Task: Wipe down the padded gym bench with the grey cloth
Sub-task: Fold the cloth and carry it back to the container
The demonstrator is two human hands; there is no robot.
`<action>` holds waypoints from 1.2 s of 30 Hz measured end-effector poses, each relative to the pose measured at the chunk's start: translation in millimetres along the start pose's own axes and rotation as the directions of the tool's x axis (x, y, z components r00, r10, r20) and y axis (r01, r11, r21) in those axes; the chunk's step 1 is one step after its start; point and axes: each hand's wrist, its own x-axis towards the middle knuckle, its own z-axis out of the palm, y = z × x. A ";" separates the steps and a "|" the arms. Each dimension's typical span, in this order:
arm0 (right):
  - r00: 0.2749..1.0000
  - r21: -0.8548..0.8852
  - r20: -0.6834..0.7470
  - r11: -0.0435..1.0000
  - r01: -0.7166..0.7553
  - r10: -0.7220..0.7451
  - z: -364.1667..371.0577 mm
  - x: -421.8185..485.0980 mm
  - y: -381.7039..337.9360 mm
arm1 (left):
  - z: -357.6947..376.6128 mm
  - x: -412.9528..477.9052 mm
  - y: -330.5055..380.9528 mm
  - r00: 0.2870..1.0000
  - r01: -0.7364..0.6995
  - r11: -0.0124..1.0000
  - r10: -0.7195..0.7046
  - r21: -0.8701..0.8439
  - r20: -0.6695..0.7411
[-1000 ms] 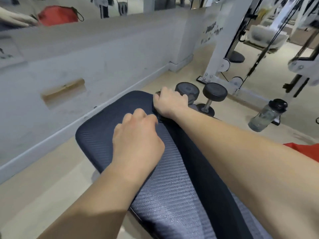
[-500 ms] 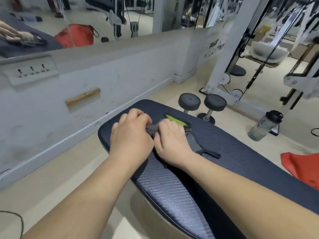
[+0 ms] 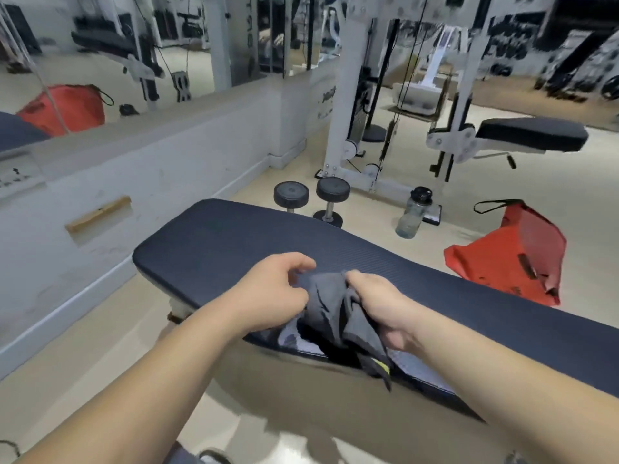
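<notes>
The padded gym bench (image 3: 234, 236) is dark navy with a ribbed surface and runs from the middle left to the lower right. Over its near edge, a crumpled grey cloth (image 3: 330, 306) with a small yellow-green tag hangs between my hands. My left hand (image 3: 271, 291) pinches the cloth's upper left part. My right hand (image 3: 382, 306) grips its right side. Both hands hold the cloth lifted a little above the pad.
Two black dumbbells (image 3: 311, 199) stand on the floor behind the bench, with a clear water bottle (image 3: 413, 212) and a red bag (image 3: 512, 252) to their right. A white cable machine (image 3: 348, 95) and a second bench (image 3: 529, 139) stand farther back. A low white wall (image 3: 134, 169) with a mirror runs along the left.
My hands pulled back from the far end of the pad toward its near edge. They gathered the cloth and lifted it off the surface. The view rose and widened.
</notes>
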 end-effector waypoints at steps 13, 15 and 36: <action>0.996 0.730 0.064 0.677 -0.090 0.063 -98.9 -50.4 -4.0 | 88.9 10.0 69.4 0.977 0.206 0.550 -0.073 -0.809 0.200; 0.989 0.575 0.112 0.805 -0.146 0.099 -113.5 -39.8 -2.7 | 97.4 23.4 79.1 0.980 0.191 0.510 -0.055 -0.839 0.190; 0.933 0.696 -0.107 0.696 -0.177 0.344 -236.8 -59.4 -72.9 | 99.6 111.0 229.7 0.870 0.458 0.654 -0.188 -0.603 0.456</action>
